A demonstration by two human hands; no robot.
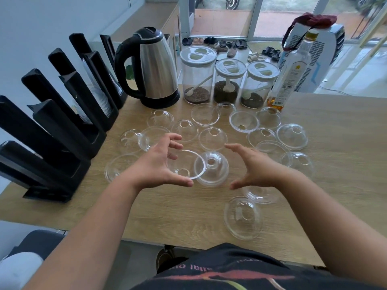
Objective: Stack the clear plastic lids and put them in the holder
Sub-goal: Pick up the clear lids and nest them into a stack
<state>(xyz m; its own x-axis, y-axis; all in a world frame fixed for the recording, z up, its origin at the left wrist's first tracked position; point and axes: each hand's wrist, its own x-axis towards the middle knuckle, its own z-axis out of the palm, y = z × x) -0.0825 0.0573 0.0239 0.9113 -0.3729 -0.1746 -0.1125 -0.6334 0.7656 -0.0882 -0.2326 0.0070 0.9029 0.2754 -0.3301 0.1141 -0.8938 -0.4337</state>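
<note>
Nearest item: one clear dome lid (243, 220), rim down on the wooden table (167, 216) near its front edge. Left hand (159, 166): fingers spread and curled, holding nothing, above an upturned lid (185, 164). Right hand (255, 166): fingers apart, empty, beside a domed lid (212, 169) between the hands. Further lids (212, 138): scattered singly across mid-table. Black slotted holder (62, 114): left edge, against the wall. Kettle (150, 65), three jars (228, 78), bottle (291, 72): rear row.
</note>
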